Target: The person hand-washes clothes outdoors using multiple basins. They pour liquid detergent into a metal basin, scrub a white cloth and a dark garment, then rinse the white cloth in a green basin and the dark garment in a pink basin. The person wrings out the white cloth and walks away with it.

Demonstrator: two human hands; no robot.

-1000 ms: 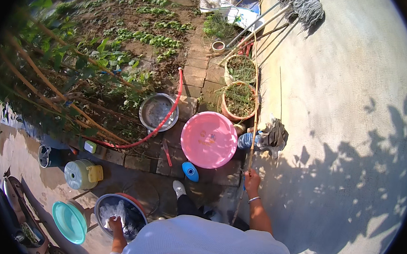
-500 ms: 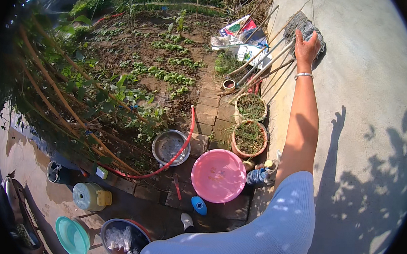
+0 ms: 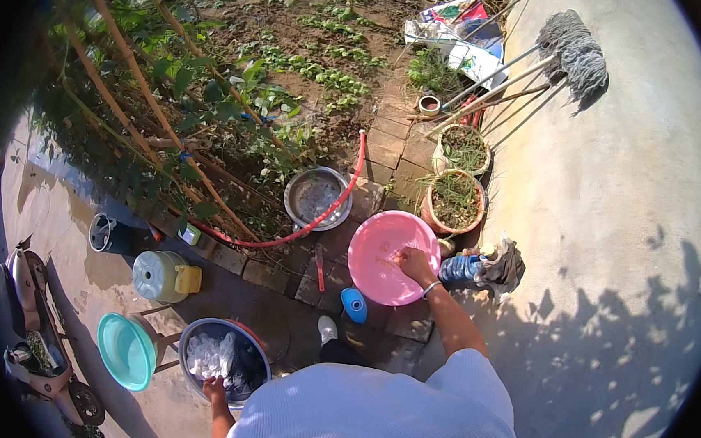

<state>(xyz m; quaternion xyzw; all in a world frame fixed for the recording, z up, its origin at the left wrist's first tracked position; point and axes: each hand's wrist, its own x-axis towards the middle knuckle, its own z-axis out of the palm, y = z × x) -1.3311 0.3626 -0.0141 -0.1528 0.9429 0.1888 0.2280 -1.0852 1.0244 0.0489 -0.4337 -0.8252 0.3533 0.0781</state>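
Pink plastic catches the sun: our right hand [image 3: 414, 265] rests on the inside of the round pink basin [image 3: 381, 254], fingers curled loosely on its smooth wall near the right rim; we cannot tell whether they pinch anything. The basin sits on the brick paving straight ahead of us, well within the right arm's reach and far from the left. Our left hand [image 3: 213, 389] is down at the near rim of the dark tub [image 3: 224, 357], touching it beside wet, pale crumpled things inside; its grip is hidden from us. Just right of the pink basin lie a blue bottle [image 3: 458, 269] and a grey rag [image 3: 502, 265]. A red hose [image 3: 318, 216] curves past a dull metal bowl [image 3: 317, 196].
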